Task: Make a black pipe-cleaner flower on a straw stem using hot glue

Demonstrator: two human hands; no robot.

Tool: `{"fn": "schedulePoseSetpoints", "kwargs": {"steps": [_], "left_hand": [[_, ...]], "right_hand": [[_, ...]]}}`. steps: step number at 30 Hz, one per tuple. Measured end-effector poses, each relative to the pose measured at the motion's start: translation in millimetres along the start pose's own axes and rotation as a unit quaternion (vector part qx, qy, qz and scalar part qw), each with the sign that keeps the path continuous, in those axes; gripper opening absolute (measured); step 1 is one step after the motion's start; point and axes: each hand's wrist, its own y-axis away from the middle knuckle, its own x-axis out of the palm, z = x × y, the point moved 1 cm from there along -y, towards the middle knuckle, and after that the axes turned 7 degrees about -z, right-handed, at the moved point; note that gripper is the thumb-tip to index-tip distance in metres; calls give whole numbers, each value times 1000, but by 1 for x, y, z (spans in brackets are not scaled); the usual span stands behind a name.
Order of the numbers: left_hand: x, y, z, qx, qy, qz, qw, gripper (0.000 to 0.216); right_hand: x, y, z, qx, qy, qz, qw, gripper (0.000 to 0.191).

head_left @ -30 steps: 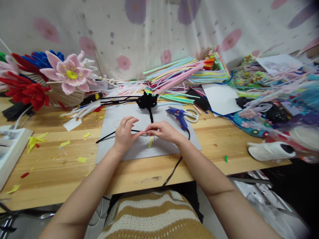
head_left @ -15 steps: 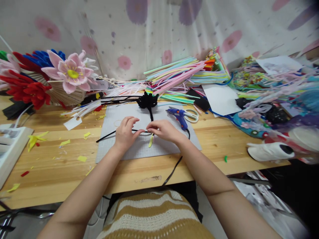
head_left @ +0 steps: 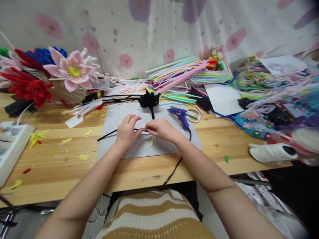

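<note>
A thin black pipe cleaner [head_left: 107, 135] runs through my left hand [head_left: 127, 131], its loose end sticking out to the left. Thumb and fingers of that hand pinch it over the grey cutting board [head_left: 134, 151]. My right hand [head_left: 161, 128] closes its fingertips on the same pipe cleaner, close to the left thumb. Just beyond the hands lies a fluffy black flower [head_left: 149, 99], its stem [head_left: 153, 113] pointing toward me and passing behind the right fingers. A small yellow-green strip [head_left: 152, 142] shows below the right fingertips.
A blue glue gun [head_left: 179, 116] and white-handled scissors [head_left: 193, 115] lie right of the hands. Pastel pipe cleaners [head_left: 176, 74] are piled at the back. Fuzzy flowers [head_left: 74, 71] and a white power strip [head_left: 15, 149] stand left; a white bottle-like object [head_left: 272, 152] lies right.
The right fingertips have shifted slightly left, closer to the left thumb. Both hands keep hold of the black pipe cleaner. The whole view has shifted a little.
</note>
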Motion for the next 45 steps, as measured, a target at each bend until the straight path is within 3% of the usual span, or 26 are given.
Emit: {"fn": "schedulePoseSetpoints", "kwargs": {"steps": [5,9,14,19,22,24,27,29,32,36,40,42,45], "left_hand": [[-1,-1,3,-36,-17,2,999,32],[-4,-2,7,-47,-18,-1,999,24],[-1,-3,8,-16,-17,-3,1000,10],[3,-21,12,13,-51,79,996,20],[6,-45,10,97,-91,162,978,24],[12,-61,4,189,-97,214,953,22],[26,-74,-6,327,-65,264,905,14],[38,-76,-10,388,-42,286,875,21],[54,-75,-10,436,3,317,842,12],[57,-82,-7,433,5,358,827,12],[38,-100,-8,393,-54,399,827,13],[26,-109,-9,353,-75,397,844,18],[12,-116,-7,253,-72,363,894,26]], "right_hand": [[-4,1,0,-9,-20,-15,1000,11],[-16,10,-9,36,-61,-36,997,7],[-20,32,-32,110,-50,-15,993,14],[-14,50,-50,173,-26,-35,984,23],[-12,57,-53,203,-5,-30,979,30],[-11,61,-54,210,-9,-21,977,32],[-10,65,-54,194,-54,-22,979,13],[-8,67,-55,189,-88,-32,978,20],[-3,68,-58,210,-109,-40,971,24],[4,67,-61,206,-109,-45,971,21],[6,67,-61,193,-95,-80,973,21],[6,67,-62,203,-91,-107,969,19],[4,66,-64,253,-94,-185,945,20]]}}
